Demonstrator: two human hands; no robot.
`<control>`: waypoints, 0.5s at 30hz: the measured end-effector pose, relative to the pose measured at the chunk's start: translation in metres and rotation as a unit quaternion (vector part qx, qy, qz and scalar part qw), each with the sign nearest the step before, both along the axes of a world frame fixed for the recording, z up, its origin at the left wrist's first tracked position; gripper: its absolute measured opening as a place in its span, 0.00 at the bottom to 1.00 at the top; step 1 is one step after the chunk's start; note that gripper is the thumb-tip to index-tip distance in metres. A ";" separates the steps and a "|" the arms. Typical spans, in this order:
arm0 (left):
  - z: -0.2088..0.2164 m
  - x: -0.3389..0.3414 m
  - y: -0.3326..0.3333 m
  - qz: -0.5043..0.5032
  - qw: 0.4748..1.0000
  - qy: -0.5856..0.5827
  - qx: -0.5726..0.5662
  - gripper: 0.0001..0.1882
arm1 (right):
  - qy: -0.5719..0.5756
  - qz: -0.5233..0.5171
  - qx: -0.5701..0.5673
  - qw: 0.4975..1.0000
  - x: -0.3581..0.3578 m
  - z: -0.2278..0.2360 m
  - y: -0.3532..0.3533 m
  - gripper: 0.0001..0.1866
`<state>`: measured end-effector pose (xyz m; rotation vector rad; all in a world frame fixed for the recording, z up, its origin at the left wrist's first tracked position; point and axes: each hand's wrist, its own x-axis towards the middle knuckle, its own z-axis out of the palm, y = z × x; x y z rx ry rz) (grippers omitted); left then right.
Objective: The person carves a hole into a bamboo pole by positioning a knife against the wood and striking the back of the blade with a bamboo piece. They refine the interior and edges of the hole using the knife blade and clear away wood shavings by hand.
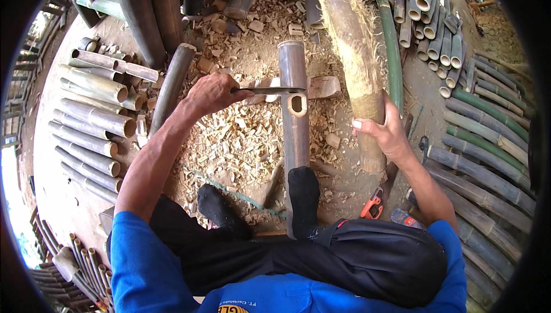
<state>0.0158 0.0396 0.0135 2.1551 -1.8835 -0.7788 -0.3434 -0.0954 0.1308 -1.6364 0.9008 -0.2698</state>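
My left hand [213, 93] is closed round the handle of a chisel [270, 91]. The chisel's flat blade lies sideways across a dark bamboo pole [296, 146], just above an oblong hole [297, 104] with a pale cut rim. In my right hand [385, 132] is a thick bamboo mallet [359, 66], gripped near its lower end and tilted up to the right of the pole. Its side is frayed into yellowish fibres. My foot in a black sock [303, 198] rests on the near end of the pole.
Wood chips [229, 146] cover the ground round the pole. Bamboo lengths [92, 118] lie in a row at left, with long poles [488, 181] at right and a stack of cut tubes [433, 31] at far right. An orange-handled tool [374, 205] and a plastic bottle [406, 217] lie by my knee.
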 end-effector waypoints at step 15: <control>-0.011 -0.002 0.001 -0.003 0.997 -0.059 0.053 0.32 | 0.072 0.078 -0.174 0.979 0.059 0.021 0.005 0.39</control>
